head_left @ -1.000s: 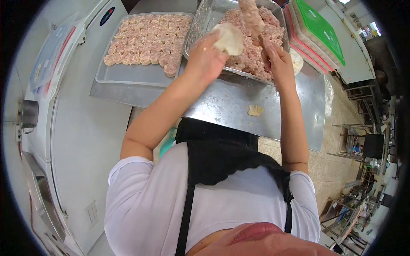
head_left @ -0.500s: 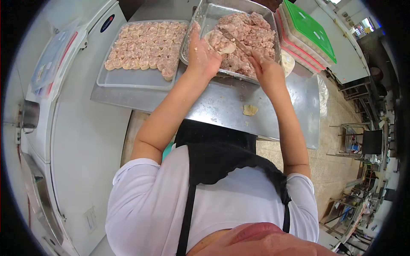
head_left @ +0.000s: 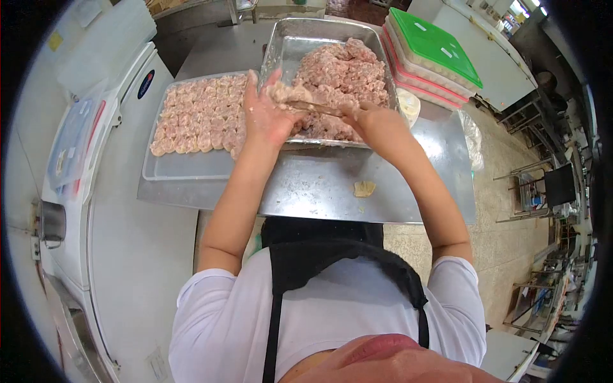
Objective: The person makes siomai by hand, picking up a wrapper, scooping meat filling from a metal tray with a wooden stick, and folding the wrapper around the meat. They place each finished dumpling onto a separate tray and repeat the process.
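Observation:
My left hand [head_left: 267, 121] cups a dumpling [head_left: 288, 94], a thin wrapper with raw minced meat in it, over the near left side of a metal pan [head_left: 276, 59]. My right hand [head_left: 383, 131] grips a narrow flat spatula [head_left: 319, 108]; its blade reaches left and presses into the meat in my left hand. Pink minced meat [head_left: 348, 70] is heaped in the pan below and behind the hands. Left of the pan, a plastic tray [head_left: 185, 169] carries rows of open-topped filled dumplings [head_left: 201, 115], partly covered by my left forearm.
A stack of pale round wrappers [head_left: 408, 107] lies right of the pan. Behind it stand stacked boxes with a green lid [head_left: 434, 48]. A wrapper scrap [head_left: 364, 189] rests on the steel table [head_left: 306, 191]. A white freezer [head_left: 128, 210] borders the left, and a plastic bag [head_left: 471, 140] hangs at right.
The spatula has swung closer to level, with its blade now on the meat in my left hand. My left fingers have closed more around the dumpling. The whole view has shifted slightly.

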Demonstrator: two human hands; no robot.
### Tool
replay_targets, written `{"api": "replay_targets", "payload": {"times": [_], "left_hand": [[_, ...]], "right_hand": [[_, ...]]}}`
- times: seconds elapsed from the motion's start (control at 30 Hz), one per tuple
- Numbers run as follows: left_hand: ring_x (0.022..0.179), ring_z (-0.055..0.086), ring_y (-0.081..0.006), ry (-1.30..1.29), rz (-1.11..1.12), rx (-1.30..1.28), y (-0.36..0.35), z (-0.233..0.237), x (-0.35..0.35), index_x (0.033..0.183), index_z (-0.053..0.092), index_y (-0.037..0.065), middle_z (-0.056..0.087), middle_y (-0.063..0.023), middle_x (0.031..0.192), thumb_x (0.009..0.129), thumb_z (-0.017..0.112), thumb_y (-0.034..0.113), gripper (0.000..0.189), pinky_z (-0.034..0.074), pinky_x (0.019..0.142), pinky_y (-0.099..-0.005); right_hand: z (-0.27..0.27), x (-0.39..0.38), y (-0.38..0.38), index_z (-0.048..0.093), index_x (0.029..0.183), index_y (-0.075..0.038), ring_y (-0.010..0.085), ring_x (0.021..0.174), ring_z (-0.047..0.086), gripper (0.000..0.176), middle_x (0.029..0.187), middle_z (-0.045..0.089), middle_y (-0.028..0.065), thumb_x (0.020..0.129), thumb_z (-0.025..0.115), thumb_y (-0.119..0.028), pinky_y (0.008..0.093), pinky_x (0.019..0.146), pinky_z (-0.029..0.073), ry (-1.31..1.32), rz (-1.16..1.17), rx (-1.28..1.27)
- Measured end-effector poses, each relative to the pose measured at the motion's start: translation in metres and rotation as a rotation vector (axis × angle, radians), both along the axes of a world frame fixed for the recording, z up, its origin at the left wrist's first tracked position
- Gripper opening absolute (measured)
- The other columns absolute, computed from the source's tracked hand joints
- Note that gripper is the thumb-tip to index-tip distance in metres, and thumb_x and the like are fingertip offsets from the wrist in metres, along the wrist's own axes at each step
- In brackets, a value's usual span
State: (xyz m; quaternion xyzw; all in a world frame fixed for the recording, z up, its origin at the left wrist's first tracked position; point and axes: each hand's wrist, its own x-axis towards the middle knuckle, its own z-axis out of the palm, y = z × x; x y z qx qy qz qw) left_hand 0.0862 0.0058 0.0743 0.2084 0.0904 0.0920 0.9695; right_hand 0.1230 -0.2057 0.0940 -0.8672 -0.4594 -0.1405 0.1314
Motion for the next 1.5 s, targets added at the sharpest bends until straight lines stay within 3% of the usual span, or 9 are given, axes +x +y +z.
{"api": "replay_targets", "payload": {"times": [0.07,0.33,0.5,0.6,0.8,1.03,1.1,1.3,1.5], "left_hand": [[0.124,0.043,-0.0393,0.019,-0.030,-0.073,0.011,-0.023,0.008,0.123,0.050,-0.001,0.048,-0.0254,0.128,0.092,0.035,0.061,0.071,0.030,0.104,-0.0599],[0.107,0.055,-0.0339,-0.184,-0.109,-0.333,0.025,-0.034,0.021,0.128,0.044,-0.002,0.054,-0.0215,0.119,0.089,0.059,0.031,0.054,0.046,0.095,-0.0466],[0.096,0.062,-0.0192,-0.344,0.005,1.224,0.008,0.006,-0.008,0.141,0.036,0.010,0.059,-0.0147,0.111,0.078,0.072,0.003,0.073,0.054,0.080,-0.0326],[0.090,0.063,-0.0139,-0.367,0.122,1.574,0.003,0.020,-0.019,0.140,0.042,0.014,0.062,-0.0107,0.108,0.074,0.077,0.005,0.074,0.054,0.076,-0.0280],[0.088,0.062,-0.0130,-0.380,-0.389,1.444,0.006,0.038,-0.024,0.109,0.065,0.006,0.064,-0.0065,0.109,0.070,0.082,0.014,0.044,0.051,0.082,-0.0308],[0.086,0.062,-0.0136,-0.627,-0.169,1.918,0.016,-0.001,-0.006,0.106,0.064,0.004,0.066,-0.0049,0.101,0.074,0.080,0.019,0.039,0.051,0.075,-0.0271],[0.081,0.060,-0.0102,-0.171,-0.574,1.165,0.023,-0.021,0.008,0.108,0.062,0.005,0.065,-0.0044,0.097,0.078,0.077,0.025,0.040,0.050,0.067,-0.0241],[0.073,0.057,-0.0083,-0.083,-0.375,1.349,0.030,-0.070,0.029,0.115,0.057,0.005,0.062,-0.0018,0.088,0.083,0.073,0.023,0.040,0.047,0.057,-0.0237],[0.071,0.057,-0.0091,-0.198,-0.345,1.413,0.022,0.003,-0.011,0.116,0.057,0.006,0.062,-0.0007,0.085,0.079,0.076,0.018,0.043,0.046,0.059,-0.0231]], "right_hand": [[0.036,-0.017,-0.002,0.059,0.107,-0.008,0.0337,0.073,0.065,0.020,0.086,0.061,0.0144,0.091,0.051,-0.017,0.0434,0.061,0.053,-0.120,-0.186,-0.283],[0.015,0.000,-0.021,0.062,0.106,-0.003,0.0371,0.077,0.063,0.026,0.083,0.063,0.0184,0.095,0.050,-0.024,0.0434,0.070,0.050,0.154,-0.011,0.334],[0.037,-0.010,-0.041,0.064,0.108,-0.002,0.0302,0.074,0.062,0.030,0.080,0.063,0.0196,0.098,0.049,-0.026,0.0355,0.070,0.048,0.651,-0.254,0.284],[0.053,-0.026,-0.046,0.064,0.108,-0.001,0.0256,0.070,0.059,0.031,0.079,0.063,0.0178,0.098,0.049,-0.026,0.0333,0.069,0.047,0.790,-0.233,0.215],[0.053,-0.046,-0.045,0.065,0.108,-0.002,0.0247,0.073,0.061,0.027,0.081,0.064,0.0174,0.094,0.056,-0.023,0.0328,0.068,0.047,0.604,-0.064,0.270],[0.003,0.003,-0.052,0.065,0.108,-0.006,0.0303,0.072,0.062,0.027,0.082,0.063,0.0164,0.092,0.059,-0.026,0.0374,0.066,0.048,0.316,0.066,0.149],[0.011,-0.005,-0.046,0.065,0.108,-0.013,0.0339,0.076,0.062,0.024,0.081,0.060,0.0138,0.091,0.058,-0.029,0.0429,0.064,0.050,0.025,-0.145,0.088],[-0.039,0.022,-0.048,0.063,0.111,-0.016,0.0321,0.078,0.065,0.026,0.084,0.065,0.0130,0.092,0.054,-0.031,0.0446,0.063,0.051,0.021,-0.211,-0.115],[0.016,0.011,-0.072,0.066,0.112,-0.010,0.0323,0.084,0.066,0.031,0.093,0.068,0.0161,0.094,0.052,-0.032,0.0392,0.074,0.051,0.161,-0.381,-0.100]]}}
